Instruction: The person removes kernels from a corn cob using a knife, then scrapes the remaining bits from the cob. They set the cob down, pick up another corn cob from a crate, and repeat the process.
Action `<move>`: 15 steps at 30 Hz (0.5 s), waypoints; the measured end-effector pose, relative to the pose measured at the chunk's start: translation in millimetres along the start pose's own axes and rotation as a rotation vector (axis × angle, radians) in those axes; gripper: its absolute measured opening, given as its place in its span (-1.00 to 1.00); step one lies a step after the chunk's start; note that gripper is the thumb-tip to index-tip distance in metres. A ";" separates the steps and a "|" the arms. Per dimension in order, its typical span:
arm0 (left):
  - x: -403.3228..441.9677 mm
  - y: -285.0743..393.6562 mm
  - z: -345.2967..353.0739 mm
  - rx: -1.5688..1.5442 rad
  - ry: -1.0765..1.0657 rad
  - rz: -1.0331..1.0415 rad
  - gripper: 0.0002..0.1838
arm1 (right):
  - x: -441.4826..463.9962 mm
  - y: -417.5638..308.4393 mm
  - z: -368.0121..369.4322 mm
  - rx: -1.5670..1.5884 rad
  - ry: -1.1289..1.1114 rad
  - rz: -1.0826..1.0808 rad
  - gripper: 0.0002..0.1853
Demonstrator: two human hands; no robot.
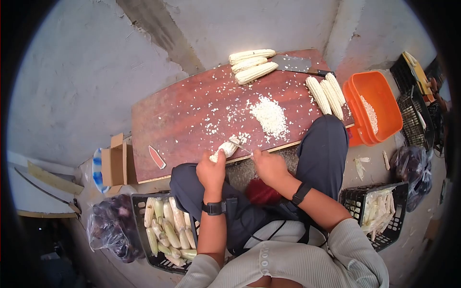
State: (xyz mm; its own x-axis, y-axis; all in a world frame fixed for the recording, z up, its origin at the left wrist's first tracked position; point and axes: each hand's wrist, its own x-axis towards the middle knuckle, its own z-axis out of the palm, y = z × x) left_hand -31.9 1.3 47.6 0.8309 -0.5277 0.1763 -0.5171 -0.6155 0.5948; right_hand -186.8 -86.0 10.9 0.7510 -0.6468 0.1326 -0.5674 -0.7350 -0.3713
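My left hand (210, 170) is closed around a pale ear of corn (226, 150) at the front edge of the reddish board. In my right hand (270, 166) is a thin knife (241, 147), its blade lying against the ear; the handle is hidden in my fingers. Loose kernels cluster by the blade's tip. Just beyond lies a heap of white corn kernels (270, 116), with more scattered across the board (163, 115).
Husked ears (257, 73) and a cleaver (294, 64) lie at the back. More ears (326, 95) sit near an orange bucket (353, 91) holding kernels. A red-edged pointed piece (156, 157) lies left. Crates hold corn (139, 230) and husks (403, 211); a cardboard box (115, 165) stands left.
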 end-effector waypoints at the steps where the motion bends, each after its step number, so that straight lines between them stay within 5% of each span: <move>1: 0.4 -0.4 -0.2 -0.012 -0.021 0.001 -0.61 | -1.0 2.5 5.2 -0.027 -0.015 -0.016 -0.89; 10: 8.7 -5.2 -1.9 -0.004 -0.120 0.121 -0.63 | 19.9 2.1 23.0 -0.035 -0.104 -0.015 -0.89; 15: 9.8 -4.5 -1.4 -0.034 -0.102 0.090 -0.63 | 45.1 -3.1 34.5 0.311 -0.109 0.171 -0.71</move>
State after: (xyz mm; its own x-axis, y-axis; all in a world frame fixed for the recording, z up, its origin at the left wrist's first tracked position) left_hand -21.1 -0.3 47.7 0.7552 -0.6380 0.1502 -0.5798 -0.5435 0.6069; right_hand -139.5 -106.0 -13.6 0.6952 -0.7172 -0.0476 -0.5705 -0.5103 -0.6435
